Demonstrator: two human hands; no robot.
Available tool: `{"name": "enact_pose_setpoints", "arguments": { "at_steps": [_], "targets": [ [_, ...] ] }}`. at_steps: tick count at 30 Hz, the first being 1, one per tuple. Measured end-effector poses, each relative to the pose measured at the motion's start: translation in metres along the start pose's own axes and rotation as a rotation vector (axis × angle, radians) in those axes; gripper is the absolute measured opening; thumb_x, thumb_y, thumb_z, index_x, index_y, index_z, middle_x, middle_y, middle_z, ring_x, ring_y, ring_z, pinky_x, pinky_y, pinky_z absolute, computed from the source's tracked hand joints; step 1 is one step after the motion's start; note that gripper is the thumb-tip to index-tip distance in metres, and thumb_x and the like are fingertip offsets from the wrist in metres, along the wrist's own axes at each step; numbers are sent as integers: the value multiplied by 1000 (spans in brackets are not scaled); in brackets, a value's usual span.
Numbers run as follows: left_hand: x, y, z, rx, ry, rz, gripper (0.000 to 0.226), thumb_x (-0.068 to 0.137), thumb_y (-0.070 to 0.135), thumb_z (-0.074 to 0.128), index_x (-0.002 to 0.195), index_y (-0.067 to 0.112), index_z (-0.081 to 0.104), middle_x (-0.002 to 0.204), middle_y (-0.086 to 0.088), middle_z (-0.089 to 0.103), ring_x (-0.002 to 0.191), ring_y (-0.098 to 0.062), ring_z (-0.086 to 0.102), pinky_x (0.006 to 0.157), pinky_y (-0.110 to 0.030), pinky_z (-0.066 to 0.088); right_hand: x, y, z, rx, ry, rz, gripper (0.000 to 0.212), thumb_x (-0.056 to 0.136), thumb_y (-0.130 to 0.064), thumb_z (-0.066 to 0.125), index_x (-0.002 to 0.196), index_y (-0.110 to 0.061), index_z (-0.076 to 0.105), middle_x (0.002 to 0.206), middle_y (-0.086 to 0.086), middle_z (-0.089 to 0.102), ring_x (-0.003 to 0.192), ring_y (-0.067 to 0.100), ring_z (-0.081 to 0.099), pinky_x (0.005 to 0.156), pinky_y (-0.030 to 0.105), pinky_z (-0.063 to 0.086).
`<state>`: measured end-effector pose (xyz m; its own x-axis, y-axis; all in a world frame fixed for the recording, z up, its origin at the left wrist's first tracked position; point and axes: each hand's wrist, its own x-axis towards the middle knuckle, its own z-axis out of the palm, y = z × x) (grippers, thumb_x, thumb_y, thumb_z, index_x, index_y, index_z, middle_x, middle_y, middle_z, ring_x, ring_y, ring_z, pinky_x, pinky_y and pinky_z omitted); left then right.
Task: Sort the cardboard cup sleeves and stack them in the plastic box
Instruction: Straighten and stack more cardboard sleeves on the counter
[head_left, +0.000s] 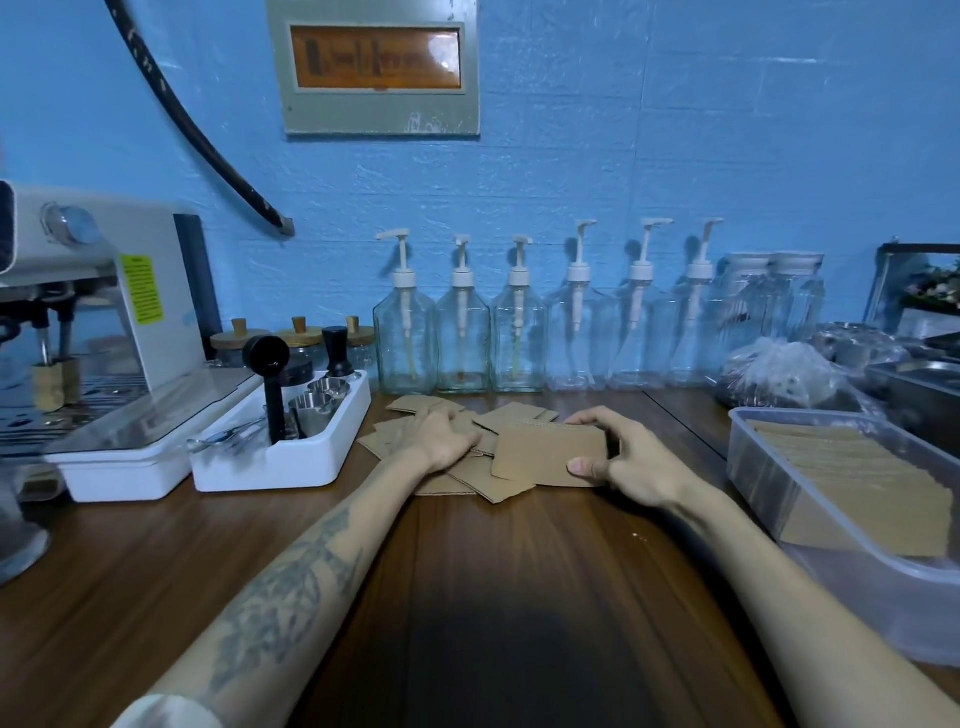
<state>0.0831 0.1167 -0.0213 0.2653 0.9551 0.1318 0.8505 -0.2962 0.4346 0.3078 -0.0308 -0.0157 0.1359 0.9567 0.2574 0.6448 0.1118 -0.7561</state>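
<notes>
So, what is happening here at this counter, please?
A person is sorting cardboard cup sleeves on a wooden counter. The right hand grips a small stack of sleeves, stood on edge. The left hand rests on the loose pile of sleeves beside it. On the right, the plastic box already holds a row of sorted sleeves. The pile is not yet finished.

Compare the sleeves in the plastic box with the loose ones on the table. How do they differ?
The sleeves in the plastic box stand on edge in a tidy row; the loose sleeves on the table lie flat, overlapping at mixed angles. The boxed ones are untouched; the left hand rests on the loose pile, and the right hand grips a small bundle. Both are flattened brown cardboard.
</notes>
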Motion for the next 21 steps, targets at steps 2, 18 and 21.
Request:
{"name": "enact_pose_setpoints", "arguments": {
  "at_steps": [2,18,21],
  "targets": [
    [0,-1,-1,-50,17,-3,72,87,60,58,145,19,44,151,-8,41,137,-30,40,111,-42,37,0,0,0,-5,-2,-3,45,82,-15,78,121,-30,60,117,3,65,108,24,60,99,43,49],
    [-31,-21,-26,-605,176,7,38,78,10,81,108,22,61,121,-11,60,109,-28,59,93,-44,53,3,5,2,50,5,-6,46,81,-15,80,119,-33,61,110,4,67,83,16,59,82,35,51],
    [-42,-30,-33,-636,194,4,26,83,9,77,105,18,65,116,-8,66,104,-24,62,91,-40,54,0,4,2,39,6,-13,47,81,-16,80,120,-31,60,108,4,66,74,11,57,78,32,51]
  ]
}}
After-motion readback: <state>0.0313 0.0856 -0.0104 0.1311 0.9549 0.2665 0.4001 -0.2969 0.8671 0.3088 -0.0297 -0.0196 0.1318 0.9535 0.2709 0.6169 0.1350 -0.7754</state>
